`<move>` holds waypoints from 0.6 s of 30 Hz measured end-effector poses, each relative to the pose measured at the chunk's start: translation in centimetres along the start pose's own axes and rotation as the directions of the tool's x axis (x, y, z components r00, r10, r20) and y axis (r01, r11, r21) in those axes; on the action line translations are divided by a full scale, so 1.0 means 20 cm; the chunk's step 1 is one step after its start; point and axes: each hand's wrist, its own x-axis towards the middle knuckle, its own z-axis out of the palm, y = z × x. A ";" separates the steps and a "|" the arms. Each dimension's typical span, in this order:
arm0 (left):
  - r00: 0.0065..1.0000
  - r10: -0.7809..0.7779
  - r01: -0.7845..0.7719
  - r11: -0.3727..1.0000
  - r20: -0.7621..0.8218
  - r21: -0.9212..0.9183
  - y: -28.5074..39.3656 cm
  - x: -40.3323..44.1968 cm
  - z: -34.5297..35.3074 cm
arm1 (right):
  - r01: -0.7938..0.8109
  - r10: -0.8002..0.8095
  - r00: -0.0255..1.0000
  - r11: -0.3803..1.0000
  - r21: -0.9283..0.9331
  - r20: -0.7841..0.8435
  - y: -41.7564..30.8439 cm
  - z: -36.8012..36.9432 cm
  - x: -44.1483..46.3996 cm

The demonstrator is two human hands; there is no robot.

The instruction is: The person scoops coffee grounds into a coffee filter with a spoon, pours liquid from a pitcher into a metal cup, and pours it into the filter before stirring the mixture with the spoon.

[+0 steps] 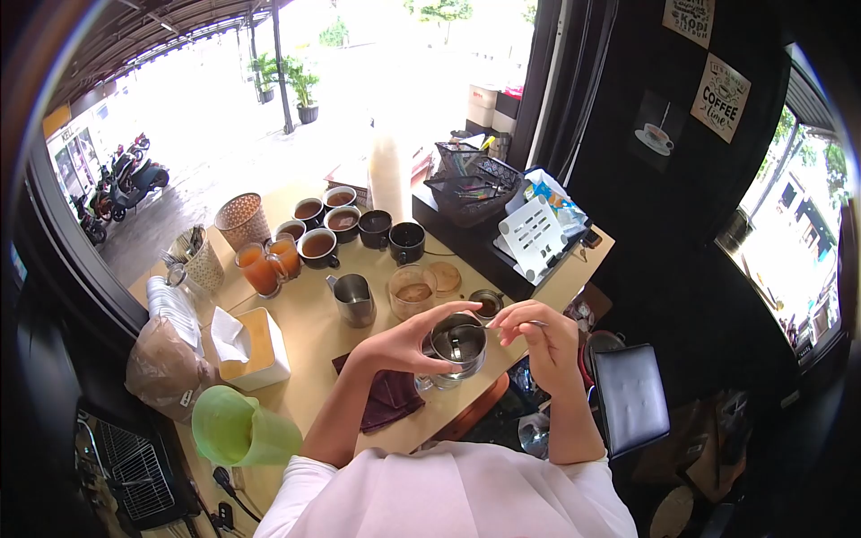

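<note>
My left hand (414,342) is wrapped around the rim of a metal-and-glass cup (458,344) at the table's front edge. Just right of it, my right hand (542,339) pinches the handle of a thin spoon (535,323) near the cup's rim. Dark liquid seems to lie inside the cup. Beyond my hands are a small dark bowl (487,303), a clear glass container with brown contents (413,289) and a round lid (445,277). A metal pitcher (352,300) stands to the left, and a dark cloth (390,401) lies beside my left wrist.
Several dark cups (317,247), some with brown drink, and glass mugs of orange drink (258,271) stand farther back. A tissue box (260,350) and green pitcher (242,430) are at left. A black organizer (475,247) holds a white card (534,238).
</note>
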 end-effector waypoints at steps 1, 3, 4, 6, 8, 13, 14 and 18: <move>1.000 -0.001 0.001 1.000 0.005 0.010 0.00 0.00 0.00 | 0.006 -0.006 1.000 1.000 0.008 -0.008 0.01 -0.01 0.00; 1.000 -0.008 0.008 1.000 0.007 -0.023 0.01 0.00 0.00 | 0.017 -0.016 1.000 1.000 0.025 -0.025 0.03 -0.03 -0.01; 1.000 -0.011 0.012 0.999 0.009 -0.039 0.01 0.00 0.00 | 0.035 -0.034 0.999 0.999 0.035 -0.033 0.03 -0.03 -0.01; 1.000 -0.013 0.013 0.999 0.009 -0.051 0.01 0.00 0.00 | 0.072 -0.069 0.996 0.996 0.056 -0.049 0.02 -0.04 0.00; 1.000 -0.010 0.011 0.999 0.007 -0.044 0.01 0.00 0.00 | 0.095 -0.095 0.995 0.995 0.006 -0.037 0.02 -0.05 -0.01; 1.000 -0.015 0.015 0.999 0.005 -0.039 0.01 0.00 0.00 | 0.121 -0.126 0.988 0.990 -0.067 -0.085 0.00 -0.05 -0.01; 1.000 -0.018 0.019 0.999 0.010 -0.048 0.01 0.00 0.00 | 0.131 -0.136 0.988 0.989 -0.068 -0.079 -0.01 -0.05 -0.02; 0.999 -0.029 0.030 0.997 0.017 -0.068 0.02 0.00 0.00 | 0.127 -0.125 0.992 0.988 -0.085 0.028 -0.04 -0.03 -0.01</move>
